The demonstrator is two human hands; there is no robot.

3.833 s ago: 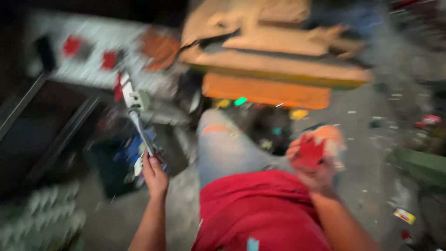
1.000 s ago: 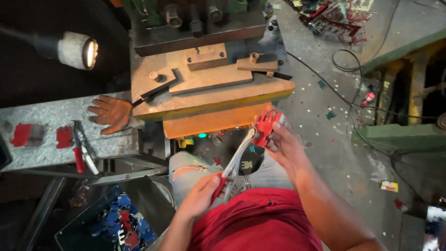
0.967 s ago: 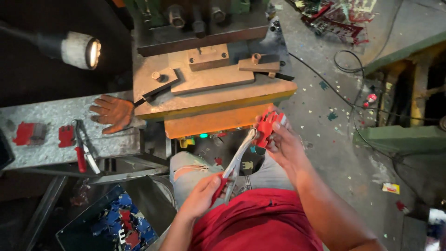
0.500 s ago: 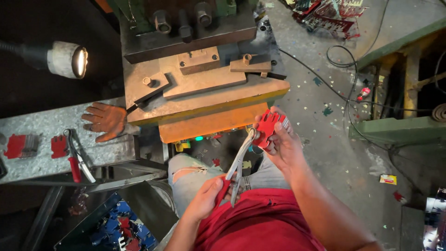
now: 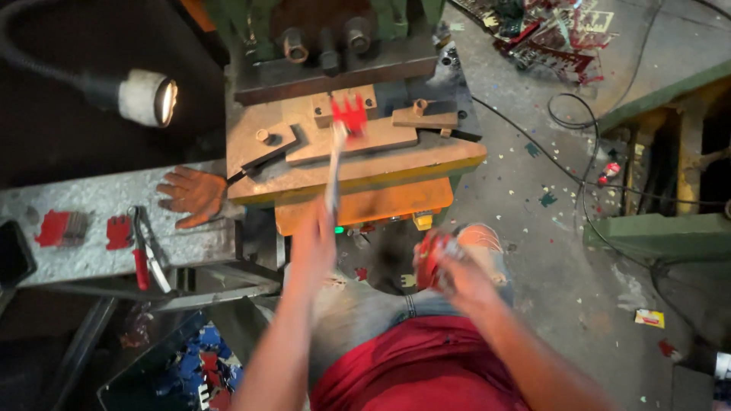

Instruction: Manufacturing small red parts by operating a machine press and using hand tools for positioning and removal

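A thin red plastic piece (image 5: 349, 113) was held at the tip of long metal tongs (image 5: 333, 171) over the press die plate (image 5: 304, 156), w/ the left hand (image 5: 314, 242) clenched round the tong handles. A stack of red pieces (image 5: 431, 259) was gripped in the right hand (image 5: 457, 270) near the knee. The piece was judged light, stiff and prob. brittle, best taken by its flat edge w/ the tongs, not fingers.

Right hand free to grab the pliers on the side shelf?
Probably not. The right hand already holds a stack of red pieces, and the pliers lie far across, beyond the left hand, which is holding tongs.
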